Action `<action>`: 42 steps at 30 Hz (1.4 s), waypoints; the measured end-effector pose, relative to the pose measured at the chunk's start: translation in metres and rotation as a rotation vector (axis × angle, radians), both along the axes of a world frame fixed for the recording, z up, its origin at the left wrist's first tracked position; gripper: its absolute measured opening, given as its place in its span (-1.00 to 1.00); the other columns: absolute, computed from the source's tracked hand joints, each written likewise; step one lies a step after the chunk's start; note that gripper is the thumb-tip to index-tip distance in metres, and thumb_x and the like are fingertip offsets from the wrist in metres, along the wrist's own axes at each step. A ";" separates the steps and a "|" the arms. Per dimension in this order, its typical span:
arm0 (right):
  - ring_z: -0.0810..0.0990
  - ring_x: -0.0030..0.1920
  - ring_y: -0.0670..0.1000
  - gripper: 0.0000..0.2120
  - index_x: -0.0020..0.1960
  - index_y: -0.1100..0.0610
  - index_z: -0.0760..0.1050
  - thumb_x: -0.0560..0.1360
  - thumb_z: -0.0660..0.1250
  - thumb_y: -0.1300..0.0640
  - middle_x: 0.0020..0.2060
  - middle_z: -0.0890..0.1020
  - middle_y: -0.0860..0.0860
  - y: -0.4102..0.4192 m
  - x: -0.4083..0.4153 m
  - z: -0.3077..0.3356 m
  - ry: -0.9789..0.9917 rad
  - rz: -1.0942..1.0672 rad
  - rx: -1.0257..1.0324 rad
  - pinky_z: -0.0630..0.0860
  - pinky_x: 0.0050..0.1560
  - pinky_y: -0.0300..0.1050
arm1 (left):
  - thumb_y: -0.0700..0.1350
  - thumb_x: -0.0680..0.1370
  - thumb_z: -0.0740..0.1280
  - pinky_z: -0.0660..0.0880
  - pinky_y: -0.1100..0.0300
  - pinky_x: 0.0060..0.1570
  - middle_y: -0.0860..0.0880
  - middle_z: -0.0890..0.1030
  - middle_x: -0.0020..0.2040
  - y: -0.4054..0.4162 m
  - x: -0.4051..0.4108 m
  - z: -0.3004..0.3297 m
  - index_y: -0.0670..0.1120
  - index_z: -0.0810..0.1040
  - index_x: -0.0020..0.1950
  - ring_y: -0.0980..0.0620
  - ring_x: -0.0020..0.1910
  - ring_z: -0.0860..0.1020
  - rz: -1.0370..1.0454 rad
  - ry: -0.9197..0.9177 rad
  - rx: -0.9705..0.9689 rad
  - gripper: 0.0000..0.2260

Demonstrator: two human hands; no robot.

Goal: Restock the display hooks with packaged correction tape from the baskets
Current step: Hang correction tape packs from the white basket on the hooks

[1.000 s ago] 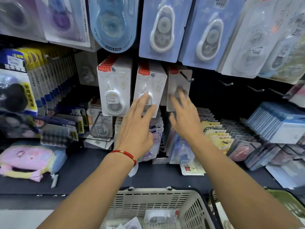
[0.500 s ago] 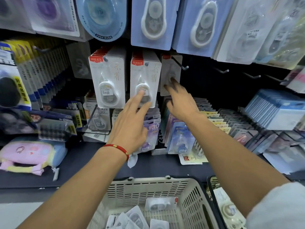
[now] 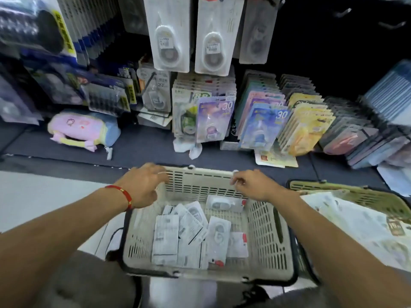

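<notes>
Beige basket (image 3: 264, 238) sits right below me, packs (image 3: 189, 236) heaped flat on its floor, long axes mostly pointing away from me. My hands hang above the far rim, packs below and nearer me. Left hand (image 3: 142, 185) and right hand (image 3: 251, 185) both loosely curled, empty, roughly equally near. Motion blur; pack labels unreadable, hooks (image 3: 391, 24) barely visible.

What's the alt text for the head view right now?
Both hands, left and right, hover empty over a beige basket of packaged correction tape, below white packs on display hooks.
</notes>
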State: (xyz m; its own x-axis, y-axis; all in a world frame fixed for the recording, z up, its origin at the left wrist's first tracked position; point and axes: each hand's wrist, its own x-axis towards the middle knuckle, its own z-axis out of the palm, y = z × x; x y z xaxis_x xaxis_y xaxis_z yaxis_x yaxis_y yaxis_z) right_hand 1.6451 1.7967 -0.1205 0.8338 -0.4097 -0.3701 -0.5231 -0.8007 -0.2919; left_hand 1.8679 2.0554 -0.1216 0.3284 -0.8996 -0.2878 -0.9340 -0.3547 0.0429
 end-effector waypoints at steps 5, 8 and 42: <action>0.51 0.39 0.18 -0.55 0.53 0.07 0.41 0.66 0.31 0.02 0.47 0.50 0.14 0.028 -0.023 -0.111 0.439 0.045 0.141 0.48 0.37 0.00 | -0.02 0.60 0.37 -0.01 -0.10 0.65 -0.10 -0.22 0.72 0.040 -0.022 -0.077 0.10 0.26 0.65 -0.14 0.70 -0.24 0.166 0.047 0.082 -0.37; 0.43 0.51 0.15 -0.40 0.62 0.09 0.29 0.65 0.36 -0.04 0.57 0.39 0.12 0.049 -0.024 -0.153 0.403 -0.008 0.250 0.41 0.44 -0.01 | 0.05 0.56 0.40 -0.19 -0.15 0.65 -0.12 -0.20 0.72 0.050 -0.038 -0.100 0.12 0.33 0.62 -0.14 0.68 -0.30 0.236 0.014 -0.034 -0.37; 0.55 0.32 0.16 -0.58 0.44 0.10 0.45 0.62 0.44 0.10 0.38 0.52 0.15 0.105 0.002 -0.208 0.331 -0.082 0.417 0.52 0.30 0.00 | -0.09 0.62 0.45 0.50 0.11 0.17 -0.01 0.61 0.32 0.029 -0.062 -0.101 0.12 0.35 0.56 -0.06 0.27 0.58 0.767 0.878 -0.335 -0.45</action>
